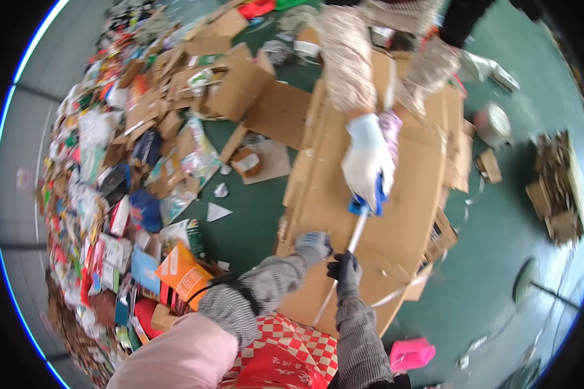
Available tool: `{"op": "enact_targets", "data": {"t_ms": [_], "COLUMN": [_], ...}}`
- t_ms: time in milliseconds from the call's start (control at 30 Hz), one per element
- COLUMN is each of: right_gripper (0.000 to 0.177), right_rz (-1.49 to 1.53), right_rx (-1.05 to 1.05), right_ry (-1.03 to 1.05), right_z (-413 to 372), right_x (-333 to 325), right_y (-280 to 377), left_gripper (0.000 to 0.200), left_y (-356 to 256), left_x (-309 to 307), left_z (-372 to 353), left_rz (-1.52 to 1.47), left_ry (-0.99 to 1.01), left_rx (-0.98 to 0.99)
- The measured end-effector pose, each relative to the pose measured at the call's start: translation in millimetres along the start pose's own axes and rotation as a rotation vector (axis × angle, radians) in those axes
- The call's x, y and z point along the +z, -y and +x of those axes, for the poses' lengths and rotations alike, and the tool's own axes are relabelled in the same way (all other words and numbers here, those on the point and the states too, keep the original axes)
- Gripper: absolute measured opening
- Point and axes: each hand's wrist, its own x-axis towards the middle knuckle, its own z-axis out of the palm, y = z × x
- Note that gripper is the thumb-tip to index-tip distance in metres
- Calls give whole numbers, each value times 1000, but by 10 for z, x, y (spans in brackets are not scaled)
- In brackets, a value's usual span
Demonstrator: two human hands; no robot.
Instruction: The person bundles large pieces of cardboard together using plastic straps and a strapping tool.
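A stack of flattened cardboard (pixel 396 227) lies in front of me, with a white strap (pixel 359 232) running lengthwise over it. My right hand (pixel 347 273), in a dark glove, is closed around this strap near the stack's close end. Beside it, over the left part of the cardboard, my left hand (pixel 313 246) wears a grey glove; its fingers are curled, and what they hold, if anything, is hidden. Across the stack, another person's white-gloved hand (pixel 363 165) grips a blue tool (pixel 372 200) at the strap's upper stretch.
Mixed waste and cardboard scraps (pixel 156 123) pile up along the left. An orange packet (pixel 183 273) lies near my left forearm. To the right are a round tub (pixel 492 124), a pink plastic container (pixel 412 354), a bundle of cardboard (pixel 558 188) and a stand with a round base (pixel 527 281).
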Motion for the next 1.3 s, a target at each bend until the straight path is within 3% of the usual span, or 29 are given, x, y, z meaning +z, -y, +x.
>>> {"op": "enact_targets", "data": {"t_ms": [33,67,133,167,233,333,433,500,633,700,1100,1133,1300], "right_gripper": [35,33,28,28,27,27,29,30,33,41,58,60,59], "right_rz": [43,61,78,42,-48,-135,-385,-296,-624,-921,-1489,-1618,-1691], "right_rx": [1,7,-26,-24,-82,-107,-205,-684,-729,-962,-1123,-1172,-1080], "right_ry": [19,-18,-52,-56,-25,-59,-188,-366,-285,-319,-595,-661,-669], "right_z": [32,29,-4,-9,70,82,62,175,506,920,2549,2638,2535], "right_x": [-22,8,71,65,-17,-134,-284,-271,-54,54,557,521,620], "right_y": [-38,-36,-36,-53,-196,-166,116,509,1559,1841,2520,2452,2461], "left_gripper": [28,40,65,65,89,99,100,100,95,96,95,96,96], "left_y": [11,-80,-194,-291,-483,-566,-478,-455,-505,-514,-389,-375,-344], "left_x": [90,5,87,101,40,83,161,179,183,175,251,267,263], "left_z": [-55,-121,-125,-82,109,332,431,454,468,461,575,588,579], "left_rz": [16,-23,-42,-49,173,237,248,261,258,231,172,184,158], "left_ry": [-245,-193,-550,-533,-658,-601,-655,-643,-656,-653,-661,-660,-605], "left_rx": [121,49,238,249,354,330,397,397,356,356,412,415,382]}}
